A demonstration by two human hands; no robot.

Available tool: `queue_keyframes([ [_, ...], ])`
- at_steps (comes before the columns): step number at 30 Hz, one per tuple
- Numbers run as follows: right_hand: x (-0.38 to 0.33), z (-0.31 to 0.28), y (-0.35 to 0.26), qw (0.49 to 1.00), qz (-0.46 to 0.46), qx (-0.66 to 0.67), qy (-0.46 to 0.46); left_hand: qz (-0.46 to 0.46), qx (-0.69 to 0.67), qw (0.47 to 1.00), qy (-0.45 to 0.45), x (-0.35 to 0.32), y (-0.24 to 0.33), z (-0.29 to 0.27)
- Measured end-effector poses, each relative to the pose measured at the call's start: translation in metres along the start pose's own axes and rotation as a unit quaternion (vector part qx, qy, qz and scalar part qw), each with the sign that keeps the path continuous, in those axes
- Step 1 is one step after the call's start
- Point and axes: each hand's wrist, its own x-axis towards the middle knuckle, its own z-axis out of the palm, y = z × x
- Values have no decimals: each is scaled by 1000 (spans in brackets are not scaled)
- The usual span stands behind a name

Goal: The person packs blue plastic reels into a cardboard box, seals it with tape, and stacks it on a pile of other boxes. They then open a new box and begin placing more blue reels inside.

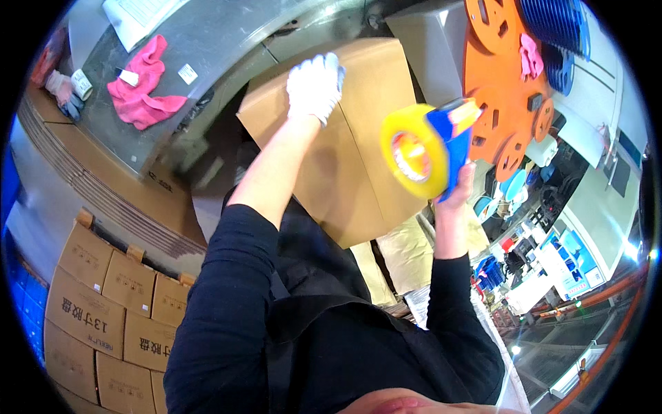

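Head view looked down over a person in black sleeves working at a closed brown cardboard box [358, 138] that sat in front of the chest. Around it were other things: a pink cloth [143, 86] lay on a grey metal bench [207, 41] to the upper left, with a small roll of white tape [82, 83] near the bench's far left end. Stacked brown cartons [103, 310] filled the lower left. An orange reel [507, 90] stood at the upper right, just behind the box, with blue reels [558, 27] above it and a cluttered shelf of small blue and white items further right. The left hand [314, 84], in a white glove, rested flat on the box top near its far edge, fingers together and pressing down, the forearm stretched straight out from the body. The right hand [458, 185], bare, was raised above the box's right side, fingers wrapped around the blue handle of a tape dispenser [431, 146] carrying a yellow roll of clear tape. The dispenser hung in the air, apart from the box surface. The box flaps were shut, so its contents could not be seen.
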Motion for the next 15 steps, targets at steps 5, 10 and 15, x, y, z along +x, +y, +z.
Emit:
queue_keyframes([
  [5, -30, -6, 93, 996, 62, -70, -4, -4, 48, 998, 39, -14, -1, 18],
  [10, -28, -6, 126, 960, -40, -277, -19, -36, 31, 998, 33, -29, -3, 13],
  [15, -35, -18, 131, 981, 10, -190, -35, 62, -204, 975, 66, -61, -3, -16],
])
